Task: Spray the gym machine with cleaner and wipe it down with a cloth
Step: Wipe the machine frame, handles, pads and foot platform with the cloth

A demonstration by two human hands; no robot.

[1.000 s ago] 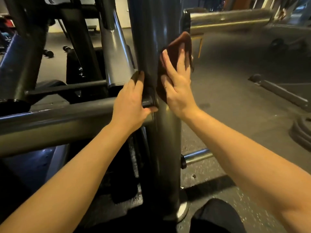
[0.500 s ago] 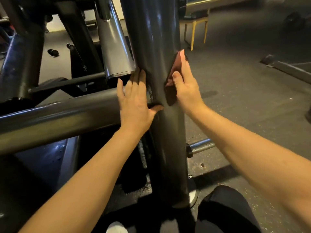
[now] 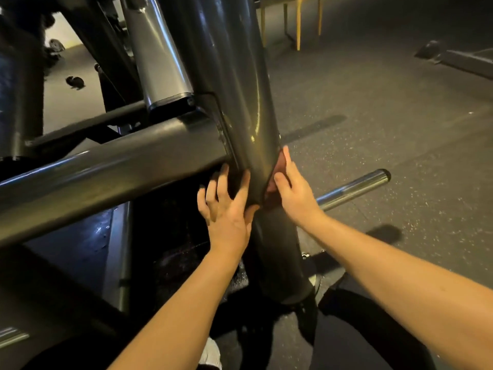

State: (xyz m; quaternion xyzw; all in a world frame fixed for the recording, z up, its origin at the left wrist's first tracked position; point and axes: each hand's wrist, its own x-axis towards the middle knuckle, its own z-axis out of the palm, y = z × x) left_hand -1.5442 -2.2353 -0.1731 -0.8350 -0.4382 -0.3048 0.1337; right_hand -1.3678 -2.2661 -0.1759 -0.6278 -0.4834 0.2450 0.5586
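Both hands sit lower on the post (image 3: 240, 108) than half a second ago, now under the crossbar (image 3: 120, 169) joint. My right hand (image 3: 294, 190) presses the brown cloth (image 3: 279, 166) flat against the post's right side, fingers straight. My left hand (image 3: 226, 209) rests spread-fingered on its left. Only a sliver of cloth shows, and the dark grey post looks glossy.

The floor (image 3: 386, 102) is dark rubber matting flecked with pale specks, dimly lit in a warm tone, with a long shadow stripe (image 3: 314, 128) across it. At the top stand the yellow metal legs (image 3: 298, 28) of a seat or stool; 4 legs show. A low dark rail (image 3: 464, 62) lies on the floor at the far right. To the far left, a brighter patch of floor (image 3: 66, 113) holds a small dark dumbbell (image 3: 75, 82).
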